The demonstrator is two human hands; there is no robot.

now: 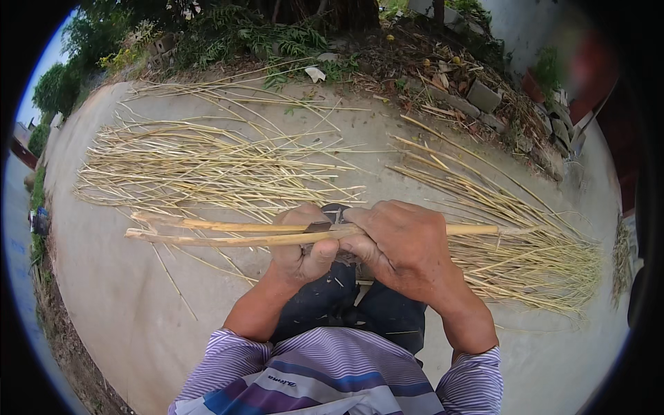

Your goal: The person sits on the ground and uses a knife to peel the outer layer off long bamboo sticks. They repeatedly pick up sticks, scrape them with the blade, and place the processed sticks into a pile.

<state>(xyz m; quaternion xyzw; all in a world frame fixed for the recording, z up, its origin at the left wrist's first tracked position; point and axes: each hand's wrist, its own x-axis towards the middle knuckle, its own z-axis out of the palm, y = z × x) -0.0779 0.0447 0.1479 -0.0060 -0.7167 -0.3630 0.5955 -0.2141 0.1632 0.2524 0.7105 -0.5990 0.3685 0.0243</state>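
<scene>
Head view: stalk (pixel 476 229), split at left, sits over the legs (pixel 394 311), left hand (pixel 302 254) and right hand (pixel 407 241) closed around it mid-length; likely light, stiff, splintery, best held near the split.

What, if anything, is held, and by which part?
A pale stalk, split at left, gripped near its middle by the left hand and right hand. Whether the dark flat piece is held is unclear.

Pale concrete ground (pixel 104 290): left stalk heap (pixel 200 166), right stalk heap (pixel 519 259).
</scene>
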